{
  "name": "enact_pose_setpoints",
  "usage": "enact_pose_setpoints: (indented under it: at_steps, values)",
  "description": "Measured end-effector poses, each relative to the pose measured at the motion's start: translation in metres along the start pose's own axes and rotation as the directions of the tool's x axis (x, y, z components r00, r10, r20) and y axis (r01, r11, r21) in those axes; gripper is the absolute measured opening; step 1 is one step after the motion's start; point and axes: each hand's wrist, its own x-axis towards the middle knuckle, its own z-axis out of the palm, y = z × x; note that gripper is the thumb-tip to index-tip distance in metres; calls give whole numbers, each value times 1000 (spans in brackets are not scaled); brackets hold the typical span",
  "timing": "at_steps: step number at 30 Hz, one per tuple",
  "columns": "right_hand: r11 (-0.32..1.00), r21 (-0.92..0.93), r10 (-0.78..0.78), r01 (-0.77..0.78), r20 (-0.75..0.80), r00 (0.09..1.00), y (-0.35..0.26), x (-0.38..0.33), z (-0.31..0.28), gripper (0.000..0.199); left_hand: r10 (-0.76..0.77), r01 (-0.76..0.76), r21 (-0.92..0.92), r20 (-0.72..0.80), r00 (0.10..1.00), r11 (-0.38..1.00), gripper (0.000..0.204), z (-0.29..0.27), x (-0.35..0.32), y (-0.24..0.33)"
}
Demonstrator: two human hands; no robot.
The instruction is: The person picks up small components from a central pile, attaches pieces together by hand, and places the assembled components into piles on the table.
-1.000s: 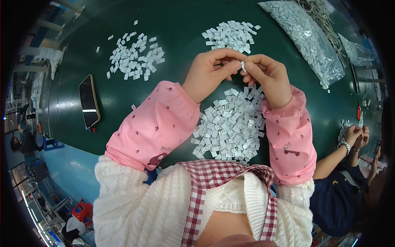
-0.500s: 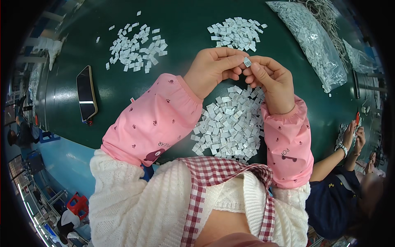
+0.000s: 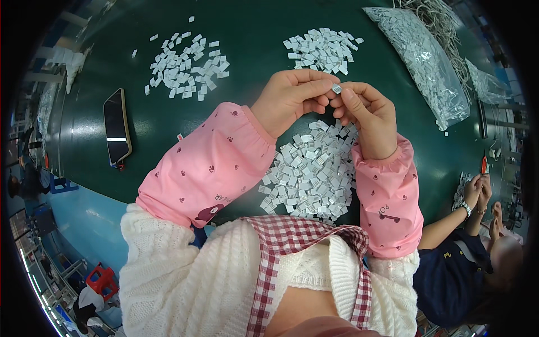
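Observation:
Over the green table, my left hand (image 3: pixel 295 94) and my right hand (image 3: pixel 370 115) meet fingertip to fingertip. Thumbs and forefingers of both pinch one small white slotted plastic piece (image 3: pixel 336 89), which looks like a connector housing. My other fingers are curled in, and what lies behind them is hidden. A large pile of similar white pieces (image 3: pixel 309 174) lies just below my hands, partly covered by my right sleeve. Beyond my fingertips sits a smaller pile (image 3: pixel 320 49), and a looser spread of pieces (image 3: pixel 182 64) lies to the far left.
A phone (image 3: pixel 117 129) lies at the left of the table (image 3: pixel 236 33). At the far right are a clear bag of white pieces (image 3: pixel 421 64) and a bundle of pale cords (image 3: pixel 443 28). Another person's hands (image 3: pixel 477 194) work at the right edge, beside a red-handled tool (image 3: pixel 484 164).
The pinched piece has tilted slightly between my fingertips, and my right hand has shifted a little left and down. The other person's hands have moved slightly.

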Motion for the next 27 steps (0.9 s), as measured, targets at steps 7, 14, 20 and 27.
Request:
enact_pose_setpoints:
  at_steps: [7, 14, 20, 27]
  values:
    - [1000, 1, -1, 1, 10, 1000, 0, 0, 0, 18, 5, -5, -5, 4, 1000, 1000, 22, 0, 1, 1]
    - [999, -30, -21, 21, 21, 1000, 0, -2, 2, 17, -23, 24, -29, 40, 999, 999, 22, 0, 2, 2]
    - [960, -262, -114, 97, -53, 992, -4, 10, -9, 14, -102, 106, -148, 38, 994, 983, 23, -6, -3, 5]
    - [508, -828, -476, 238, -39, 879, 12, 48, -49, 14, -37, 38, -62, 17, 999, 997, 24, -6, 5, 4]
